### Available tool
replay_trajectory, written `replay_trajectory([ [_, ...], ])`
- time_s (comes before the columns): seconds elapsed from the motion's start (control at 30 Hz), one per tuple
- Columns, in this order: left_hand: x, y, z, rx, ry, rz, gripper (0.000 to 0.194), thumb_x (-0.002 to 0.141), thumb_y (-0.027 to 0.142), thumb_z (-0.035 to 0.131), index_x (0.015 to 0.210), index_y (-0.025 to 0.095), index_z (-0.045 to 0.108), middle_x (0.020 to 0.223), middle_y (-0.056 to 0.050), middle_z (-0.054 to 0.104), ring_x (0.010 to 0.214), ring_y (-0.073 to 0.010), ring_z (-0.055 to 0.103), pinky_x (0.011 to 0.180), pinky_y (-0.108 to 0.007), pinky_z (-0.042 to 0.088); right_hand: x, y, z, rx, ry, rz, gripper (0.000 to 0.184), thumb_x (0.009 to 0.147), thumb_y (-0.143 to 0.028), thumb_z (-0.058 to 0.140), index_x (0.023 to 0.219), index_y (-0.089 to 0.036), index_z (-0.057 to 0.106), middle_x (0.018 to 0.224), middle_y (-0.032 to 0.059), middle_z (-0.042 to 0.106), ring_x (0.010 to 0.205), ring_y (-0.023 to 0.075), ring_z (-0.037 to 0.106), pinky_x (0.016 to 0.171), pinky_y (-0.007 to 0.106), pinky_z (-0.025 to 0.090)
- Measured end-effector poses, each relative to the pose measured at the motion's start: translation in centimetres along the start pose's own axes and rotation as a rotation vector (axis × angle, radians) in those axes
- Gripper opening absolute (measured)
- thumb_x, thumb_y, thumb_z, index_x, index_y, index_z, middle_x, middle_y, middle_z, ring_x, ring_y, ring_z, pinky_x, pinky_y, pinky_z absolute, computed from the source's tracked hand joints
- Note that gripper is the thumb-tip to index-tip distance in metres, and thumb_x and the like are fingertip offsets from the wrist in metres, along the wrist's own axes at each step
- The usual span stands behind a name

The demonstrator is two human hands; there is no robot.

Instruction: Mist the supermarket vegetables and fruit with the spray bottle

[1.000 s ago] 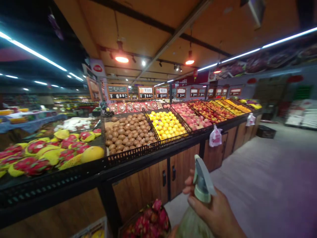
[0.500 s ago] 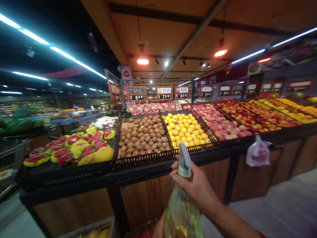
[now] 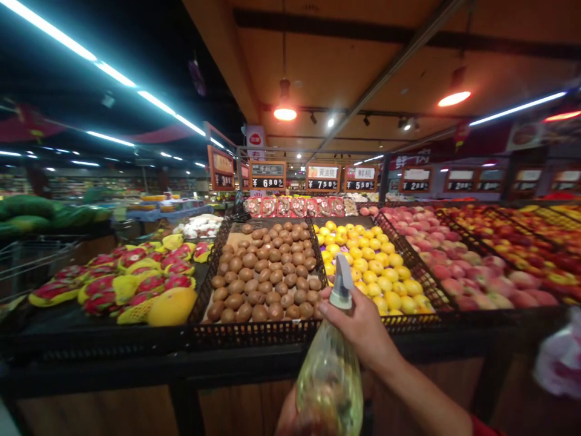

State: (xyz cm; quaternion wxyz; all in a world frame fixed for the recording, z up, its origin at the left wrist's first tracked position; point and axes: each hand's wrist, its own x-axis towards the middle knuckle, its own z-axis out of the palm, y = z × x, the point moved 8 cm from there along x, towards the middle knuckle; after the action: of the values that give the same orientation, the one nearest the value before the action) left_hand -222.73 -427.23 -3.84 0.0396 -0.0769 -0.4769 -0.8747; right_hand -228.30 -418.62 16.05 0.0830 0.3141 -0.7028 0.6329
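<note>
A clear, yellowish-green spray bottle with a grey-white spray head stands upright in front of me. My right hand is wrapped round its neck just below the head. Low on the bottle's left side, my left hand is pressed against it; most of those fingers are hidden. Directly beyond the bottle are black crates of brown kiwifruit and yellow fruit.
Left on the display lie dragon fruit in yellow foam nets and a yellow melon. Pink peaches fill the right side. A plastic bag hangs at far right. Price signs stand behind; a shopping cart is at far left.
The fruit display now appears closer and larger, and the hanging bag has shifted toward the right edge. Both hands keep their hold on the spray bottle.
</note>
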Motion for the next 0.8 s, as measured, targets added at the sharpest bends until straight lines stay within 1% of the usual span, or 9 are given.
replay_trajectory([
  [0.03, 0.6, 0.2, -0.2, 0.003, 0.012, 0.011, 0.065, 0.047, 0.058, 0.087, 0.092, 0.012, 0.077, 0.084, -0.009, 0.077, 0.080, -0.0236, 0.069, 0.078, -0.034, 0.051, 0.8, 0.4, 0.1, 0.019, -0.015, -0.003, 0.029, 0.070, -0.040, 0.069, 0.087, -0.017, 0.064, 0.081, 0.0056, 0.072, 0.073, 0.0230, 0.067, 0.070, 0.033, 0.053],
  [0.1, 1.3, 1.1, -0.1, -0.010, 0.028, 0.063, 0.067, 0.053, 0.064, 0.082, 0.099, 0.015, 0.078, 0.082, -0.008, 0.078, 0.077, -0.0217, 0.069, 0.076, -0.032, 0.051, 2.2, 1.0, 0.6, 0.077, -0.057, -0.016, 0.030, 0.070, -0.040, 0.071, 0.089, -0.017, 0.064, 0.085, 0.0060, 0.072, 0.076, 0.0232, 0.067, 0.070, 0.033, 0.052],
  [0.2, 1.1, 3.1, 0.7, -0.065, 0.068, 0.192, 0.051, 0.060, 0.056, 0.082, 0.100, 0.024, 0.079, 0.091, -0.004, 0.080, 0.081, -0.0186, 0.072, 0.077, -0.027, 0.053, 3.9, 1.4, 1.6, 0.166, -0.132, -0.039, 0.033, 0.070, -0.040, 0.073, 0.091, -0.017, 0.063, 0.086, 0.0057, 0.071, 0.077, 0.0226, 0.066, 0.070, 0.032, 0.052],
  [0.33, 0.1, 4.5, 1.3, -0.055, 0.284, 0.251, 0.044, 0.066, 0.055, 0.078, 0.097, 0.023, 0.080, 0.092, -0.004, 0.080, 0.084, -0.0176, 0.072, 0.076, -0.023, 0.052, 5.6, 1.1, 3.2, 0.230, -0.233, -0.077, 0.034, 0.071, -0.041, 0.073, 0.090, -0.015, 0.063, 0.085, 0.0055, 0.070, 0.075, 0.0214, 0.064, 0.071, 0.032, 0.049],
  [0.4, -0.4, 5.1, 1.9, -0.083, 0.367, 0.306, 0.042, 0.067, 0.055, 0.078, 0.097, 0.025, 0.079, 0.093, -0.003, 0.079, 0.085, -0.0168, 0.071, 0.076, -0.022, 0.050, 6.1, 0.5, 4.0, 0.266, -0.293, -0.089, 0.033, 0.071, -0.041, 0.073, 0.087, -0.015, 0.063, 0.082, 0.0050, 0.068, 0.073, 0.0208, 0.062, 0.069, 0.032, 0.048],
  [0.47, -0.8, 5.8, 2.7, -0.102, 0.414, 0.381, 0.042, 0.066, 0.054, 0.078, 0.100, 0.028, 0.078, 0.097, -0.003, 0.078, 0.093, -0.0185, 0.070, 0.082, -0.024, 0.050, 6.4, -0.1, 4.6, 0.304, -0.350, -0.104, 0.033, 0.071, -0.042, 0.072, 0.088, -0.014, 0.062, 0.081, 0.0051, 0.068, 0.073, 0.0207, 0.061, 0.069, 0.032, 0.047],
  [0.63, -1.8, 6.4, 3.7, 0.002, 0.556, 0.475, 0.045, 0.068, 0.056, 0.076, 0.098, 0.022, 0.078, 0.094, -0.006, 0.078, 0.095, -0.0237, 0.069, 0.090, -0.032, 0.049, 6.6, -0.7, 6.0, 0.413, -0.472, -0.134, 0.036, 0.073, -0.041, 0.071, 0.095, -0.014, 0.061, 0.079, 0.0050, 0.069, 0.071, 0.0220, 0.063, 0.068, 0.033, 0.048],
  [0.73, -2.2, 6.6, 3.9, 0.019, 0.576, 0.514, 0.049, 0.070, 0.053, 0.076, 0.107, 0.022, 0.075, 0.098, -0.007, 0.077, 0.106, -0.0265, 0.066, 0.100, -0.036, 0.045, 6.4, -0.7, 6.5, 0.476, -0.524, -0.128, 0.036, 0.073, -0.040, 0.071, 0.096, -0.015, 0.060, 0.073, 0.0026, 0.067, 0.067, 0.0217, 0.062, 0.066, 0.033, 0.048],
  [0.8, -2.5, 6.7, 3.9, 0.044, 0.588, 0.513, 0.047, 0.072, 0.053, 0.074, 0.106, 0.020, 0.075, 0.100, -0.008, 0.077, 0.109, -0.0276, 0.065, 0.099, -0.037, 0.045, 6.4, -0.7, 6.8, 0.518, -0.536, -0.114, 0.036, 0.073, -0.041, 0.070, 0.096, -0.015, 0.060, 0.073, 0.0023, 0.067, 0.067, 0.0216, 0.062, 0.066, 0.032, 0.048],
])
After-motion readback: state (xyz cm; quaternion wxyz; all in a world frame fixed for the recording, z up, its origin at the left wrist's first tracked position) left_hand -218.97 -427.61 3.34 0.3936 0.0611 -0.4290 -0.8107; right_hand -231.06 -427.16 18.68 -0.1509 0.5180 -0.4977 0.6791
